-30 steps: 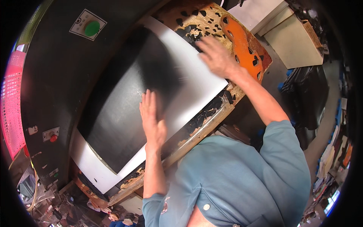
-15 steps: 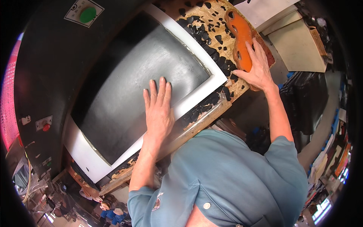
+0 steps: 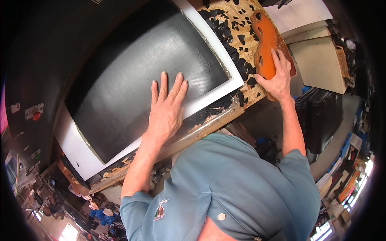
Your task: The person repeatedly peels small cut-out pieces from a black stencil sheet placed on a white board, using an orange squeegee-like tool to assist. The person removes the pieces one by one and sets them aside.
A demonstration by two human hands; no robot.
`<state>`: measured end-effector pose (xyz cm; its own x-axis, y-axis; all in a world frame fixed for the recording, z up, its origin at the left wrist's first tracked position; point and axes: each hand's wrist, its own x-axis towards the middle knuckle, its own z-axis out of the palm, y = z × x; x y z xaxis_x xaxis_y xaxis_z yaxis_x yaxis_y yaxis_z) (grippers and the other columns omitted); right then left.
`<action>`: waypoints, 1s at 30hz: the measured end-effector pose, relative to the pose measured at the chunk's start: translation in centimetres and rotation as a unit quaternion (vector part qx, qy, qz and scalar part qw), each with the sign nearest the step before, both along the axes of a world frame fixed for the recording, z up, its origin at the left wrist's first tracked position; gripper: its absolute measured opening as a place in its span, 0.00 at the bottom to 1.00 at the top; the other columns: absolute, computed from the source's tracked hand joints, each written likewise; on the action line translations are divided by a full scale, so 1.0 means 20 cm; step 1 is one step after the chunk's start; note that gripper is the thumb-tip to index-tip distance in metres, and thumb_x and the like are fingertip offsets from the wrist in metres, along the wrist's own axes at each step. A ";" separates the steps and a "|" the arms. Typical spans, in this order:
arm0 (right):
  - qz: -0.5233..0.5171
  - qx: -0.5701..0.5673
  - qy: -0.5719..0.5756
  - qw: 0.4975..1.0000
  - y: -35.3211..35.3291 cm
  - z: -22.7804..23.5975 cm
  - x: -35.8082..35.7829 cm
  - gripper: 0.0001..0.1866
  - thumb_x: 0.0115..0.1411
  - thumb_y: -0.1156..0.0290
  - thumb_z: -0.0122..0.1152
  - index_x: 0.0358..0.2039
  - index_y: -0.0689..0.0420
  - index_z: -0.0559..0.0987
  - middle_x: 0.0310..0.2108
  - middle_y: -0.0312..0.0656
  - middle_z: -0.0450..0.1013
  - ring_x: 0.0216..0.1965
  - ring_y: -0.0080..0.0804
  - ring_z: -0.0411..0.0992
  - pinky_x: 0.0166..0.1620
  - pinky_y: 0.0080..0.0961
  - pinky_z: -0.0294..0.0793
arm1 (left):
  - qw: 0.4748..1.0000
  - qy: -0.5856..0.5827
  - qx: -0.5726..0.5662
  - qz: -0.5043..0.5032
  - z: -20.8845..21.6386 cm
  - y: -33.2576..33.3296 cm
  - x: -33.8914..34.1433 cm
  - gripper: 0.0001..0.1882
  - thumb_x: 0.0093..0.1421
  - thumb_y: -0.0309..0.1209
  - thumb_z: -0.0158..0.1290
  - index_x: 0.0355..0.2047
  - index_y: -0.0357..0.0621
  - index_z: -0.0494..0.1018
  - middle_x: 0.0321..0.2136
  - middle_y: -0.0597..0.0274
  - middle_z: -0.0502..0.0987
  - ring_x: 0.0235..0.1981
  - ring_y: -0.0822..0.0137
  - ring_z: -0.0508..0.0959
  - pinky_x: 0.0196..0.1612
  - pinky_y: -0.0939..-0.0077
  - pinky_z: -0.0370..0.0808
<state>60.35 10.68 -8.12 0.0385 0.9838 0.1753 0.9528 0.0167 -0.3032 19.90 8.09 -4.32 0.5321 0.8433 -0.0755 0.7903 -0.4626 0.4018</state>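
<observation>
A black, finely textured sheet (image 3: 148,64) lies over a white board (image 3: 221,50), whose border shows along its edges. My left hand (image 3: 167,116) rests flat on the sheet near its front edge, fingers spread, nothing held. To the right is an orange wavy-edged block (image 3: 265,42) with several dark oval holes. My right hand (image 3: 279,80) grips the block's near end, thumb at its left edge and fingers along its right side. The part under the palm is hidden.
Black offcuts (image 3: 223,28) lie strewn over a worn wooden board (image 3: 251,50). A dark machine body (image 3: 36,80) with a red button (image 3: 36,116) rises at the left. Pale boxes (image 3: 317,60) and black plastic wrapping (image 3: 319,116) are on the right.
The view has shifted, and the green button has left it. My left hand stays on the sheet with its fingers fanned wider. My right hand remains on the orange block.
</observation>
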 end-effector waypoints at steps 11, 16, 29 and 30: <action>0.007 -0.007 0.040 0.999 0.01 0.05 0.00 0.55 0.44 0.55 0.81 0.73 0.57 0.71 0.72 0.62 0.63 0.69 0.61 0.62 0.71 0.51 0.65 | 0.999 0.031 0.004 -0.022 0.00 -0.02 0.08 0.37 0.69 0.32 0.57 0.76 0.42 0.61 0.80 0.51 0.55 0.81 0.37 0.47 0.81 0.37 0.42; -0.017 -0.089 0.427 0.900 0.00 0.31 -0.01 0.55 0.48 0.61 0.80 0.74 0.69 0.66 0.69 0.59 0.69 0.69 0.45 0.69 0.72 0.38 0.66 | 0.998 -0.056 -0.014 -0.018 0.02 -0.04 -0.05 0.33 0.72 0.37 0.57 0.74 0.41 0.65 0.79 0.47 0.57 0.81 0.42 0.50 0.81 0.39 0.45; 0.197 -0.066 0.306 0.929 0.07 0.31 -0.81 0.53 0.42 0.61 0.82 0.70 0.62 0.74 0.70 0.63 0.66 0.70 0.58 0.65 0.72 0.48 0.64 | 0.947 0.054 0.144 0.281 -0.15 -0.23 -0.47 0.33 0.69 0.36 0.60 0.73 0.47 0.68 0.78 0.44 0.57 0.80 0.40 0.53 0.78 0.34 0.47; 0.204 -0.059 0.262 0.942 0.07 0.29 -0.91 0.53 0.41 0.62 0.81 0.70 0.62 0.74 0.70 0.63 0.65 0.68 0.59 0.65 0.71 0.49 0.66 | 0.951 0.038 0.139 0.274 -0.14 -0.24 -0.49 0.32 0.70 0.36 0.59 0.72 0.45 0.68 0.78 0.44 0.57 0.80 0.39 0.52 0.79 0.34 0.47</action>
